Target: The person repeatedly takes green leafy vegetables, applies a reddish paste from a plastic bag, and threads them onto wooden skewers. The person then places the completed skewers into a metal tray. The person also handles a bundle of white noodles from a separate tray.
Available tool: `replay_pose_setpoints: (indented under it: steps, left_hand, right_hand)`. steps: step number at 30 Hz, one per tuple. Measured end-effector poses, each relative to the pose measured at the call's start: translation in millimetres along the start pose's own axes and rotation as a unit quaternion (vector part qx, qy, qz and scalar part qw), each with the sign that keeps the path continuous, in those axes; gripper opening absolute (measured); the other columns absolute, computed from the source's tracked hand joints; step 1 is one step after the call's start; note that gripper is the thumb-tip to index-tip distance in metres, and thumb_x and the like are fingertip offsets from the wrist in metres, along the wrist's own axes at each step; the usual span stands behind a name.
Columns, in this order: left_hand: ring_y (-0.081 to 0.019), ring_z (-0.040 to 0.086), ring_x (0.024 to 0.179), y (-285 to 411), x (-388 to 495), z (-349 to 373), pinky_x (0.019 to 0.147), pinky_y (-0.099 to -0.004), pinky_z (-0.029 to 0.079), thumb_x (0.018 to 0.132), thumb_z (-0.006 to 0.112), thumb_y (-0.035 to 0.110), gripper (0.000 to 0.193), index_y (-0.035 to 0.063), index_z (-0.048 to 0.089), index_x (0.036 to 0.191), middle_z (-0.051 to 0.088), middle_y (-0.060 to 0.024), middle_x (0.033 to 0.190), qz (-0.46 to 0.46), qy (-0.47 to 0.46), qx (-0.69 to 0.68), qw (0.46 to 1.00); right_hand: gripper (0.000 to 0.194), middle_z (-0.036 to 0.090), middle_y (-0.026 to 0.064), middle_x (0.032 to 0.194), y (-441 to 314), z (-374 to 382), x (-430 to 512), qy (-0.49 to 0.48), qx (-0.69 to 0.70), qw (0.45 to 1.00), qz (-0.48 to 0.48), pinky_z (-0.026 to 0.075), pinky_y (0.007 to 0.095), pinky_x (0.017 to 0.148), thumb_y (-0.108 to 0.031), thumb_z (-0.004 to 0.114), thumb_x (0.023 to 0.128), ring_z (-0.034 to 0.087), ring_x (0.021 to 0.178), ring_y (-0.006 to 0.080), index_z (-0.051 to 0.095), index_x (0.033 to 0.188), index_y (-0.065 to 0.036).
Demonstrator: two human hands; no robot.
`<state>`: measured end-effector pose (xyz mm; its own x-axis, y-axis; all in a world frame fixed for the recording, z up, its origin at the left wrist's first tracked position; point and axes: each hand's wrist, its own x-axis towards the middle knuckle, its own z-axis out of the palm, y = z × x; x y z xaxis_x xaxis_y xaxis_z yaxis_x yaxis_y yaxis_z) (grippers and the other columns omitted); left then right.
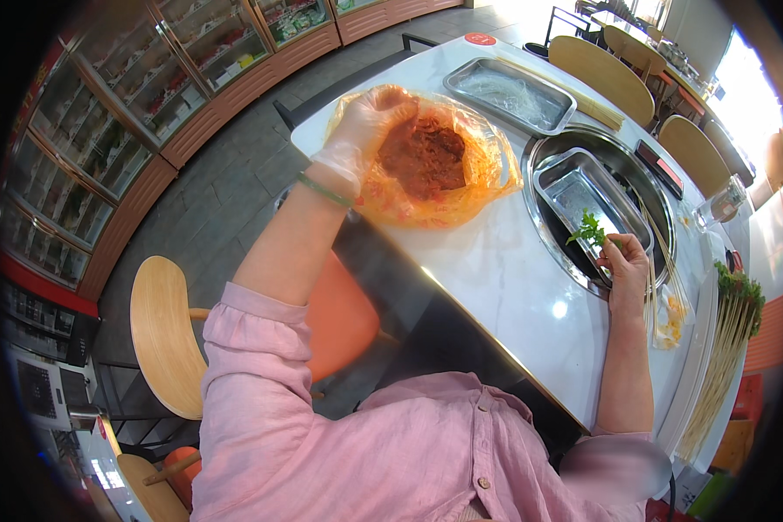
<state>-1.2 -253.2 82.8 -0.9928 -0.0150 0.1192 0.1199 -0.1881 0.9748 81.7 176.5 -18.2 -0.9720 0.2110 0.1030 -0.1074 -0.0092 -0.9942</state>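
My left hand, in a clear plastic glove, reaches into an open plastic bag. The bag holds chopped meat in red marinade. Its fingertips are at the meat; whether they grip any of it is hard to see. My bare right hand pinches a sprig of leafy green herb, likely coriander. That hand is above the near edge of an oblong metal tray. The tray rests over a round steel pot set in the table, with a few bamboo skewers beside it.
Clear noodle-like strands lie in another metal tray, with bamboo skewers alongside. Skewers bearing green herbs fill a long white tray on the right. A dark phone-like object and a glass jar stand near the far edge.
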Motion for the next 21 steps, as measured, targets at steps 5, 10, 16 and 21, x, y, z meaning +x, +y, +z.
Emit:
replay_pose_setpoints:
  steps: [5, 10, 16, 21]
  left_hand:
    - [-0.0125, 0.068, 0.085, 1.1, -1.4, 3.8, 0.075, -0.0242, 0.059, 0.09, 0.07, 0.001, 0.013, 0.0034, 0.066, 0.102, 0.068, -0.0039, 0.095, 0.008, 0.023, 0.02, 0.999]
    - [-0.013, 0.067, 0.081, 2.1, -3.6, 6.0, 0.073, -0.0256, 0.058, 0.091, 0.069, 0.002, 0.01, 0.0037, 0.066, 0.1, 0.068, -0.0043, 0.092, 0.016, 0.025, -0.011, 0.999]
    - [-0.0118, 0.065, 0.076, 13.4, -6.3, 10.6, 0.071, -0.0256, 0.053, 0.089, 0.073, 0.009, 0.011, 0.0044, 0.065, 0.096, 0.067, -0.0025, 0.084, 0.047, -0.015, 0.007, 0.999]
    - [-0.0114, 0.065, 0.076, 26.5, -11.3, 25.5, 0.071, -0.0257, 0.052, 0.09, 0.074, 0.013, 0.014, 0.0038, 0.065, 0.096, 0.067, -0.0029, 0.084, 0.056, -0.014, 0.062, 0.996]
  right_hand:
    - [0.006, 0.065, 0.0003, 0.079, 0.2, 0.6, -0.3, 0.0, -0.002, 1.0, 0.001, 0.051, 0.0175, 0.059, -0.007, 0.069, 0.092, 0.06, 0.066, 0.0044, 0.067, 0.096, -0.004]
    - [0.005, 0.065, 0.0004, 0.078, 1.0, 0.3, 0.1, 0.003, -0.003, 1.0, 0.0, 0.051, 0.0177, 0.058, -0.007, 0.069, 0.092, 0.06, 0.066, 0.0046, 0.067, 0.096, -0.004]
    - [0.005, 0.065, 0.0005, 0.078, 1.9, 0.1, 0.2, 0.001, 0.003, 1.0, -0.003, 0.051, 0.0174, 0.058, -0.007, 0.068, 0.092, 0.06, 0.065, 0.0049, 0.067, 0.096, -0.004]
    - [0.005, 0.065, 0.0006, 0.079, 2.2, -0.1, 0.7, -0.003, 0.001, 1.0, -0.004, 0.051, 0.018, 0.059, -0.007, 0.068, 0.092, 0.06, 0.066, 0.0051, 0.067, 0.096, -0.004]
